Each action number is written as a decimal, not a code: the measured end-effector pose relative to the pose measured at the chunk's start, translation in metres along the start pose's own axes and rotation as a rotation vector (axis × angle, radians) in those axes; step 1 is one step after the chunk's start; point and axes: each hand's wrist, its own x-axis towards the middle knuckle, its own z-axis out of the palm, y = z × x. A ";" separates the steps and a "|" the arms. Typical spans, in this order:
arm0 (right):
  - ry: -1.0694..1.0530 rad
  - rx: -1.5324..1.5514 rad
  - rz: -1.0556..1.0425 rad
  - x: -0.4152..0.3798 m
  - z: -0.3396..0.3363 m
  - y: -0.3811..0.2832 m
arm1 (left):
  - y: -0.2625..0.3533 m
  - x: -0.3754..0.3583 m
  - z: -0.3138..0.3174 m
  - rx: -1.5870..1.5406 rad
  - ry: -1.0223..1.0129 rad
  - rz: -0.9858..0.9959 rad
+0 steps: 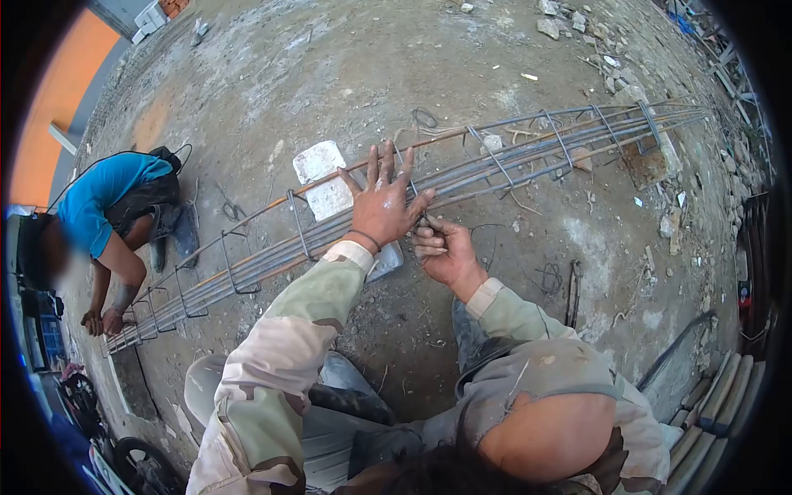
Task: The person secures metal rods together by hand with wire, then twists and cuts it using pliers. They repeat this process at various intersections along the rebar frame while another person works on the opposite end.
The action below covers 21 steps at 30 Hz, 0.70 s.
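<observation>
A long cage of steel rebar (272, 252) runs across the ground from lower left to upper right. Square stirrups (498, 157) ring its bars at intervals. My left hand (384, 202) lies over the bars near the middle, palm down with fingers spread. Just right of it, my right hand (450, 252) is closed at the near lower edge of the cage, its fingers curled together. A small dark piece shows at those fingertips, too hidden to name. Under the cage, by my left hand, is a whitish block (322, 169).
A co-worker in a blue shirt (124, 190) bends over the cage's left end. On the ground lie a dark two-legged tool (572, 294), a wire loop (233, 211) and tangled wire (549, 277). A rough block (645, 163) sits under the right end. Rubble (615, 78) lines the upper right.
</observation>
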 end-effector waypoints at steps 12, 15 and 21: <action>0.120 -2.323 -0.922 -0.079 -0.095 -0.012 | -0.014 0.004 -0.006 -0.045 -0.171 0.094; 0.472 -2.395 -1.071 -0.173 -0.109 -0.038 | -0.013 -0.001 -0.017 -0.010 -0.187 0.040; 1.788 -2.270 -0.563 -0.299 -0.179 -0.094 | -0.023 0.000 0.001 -0.051 0.007 0.068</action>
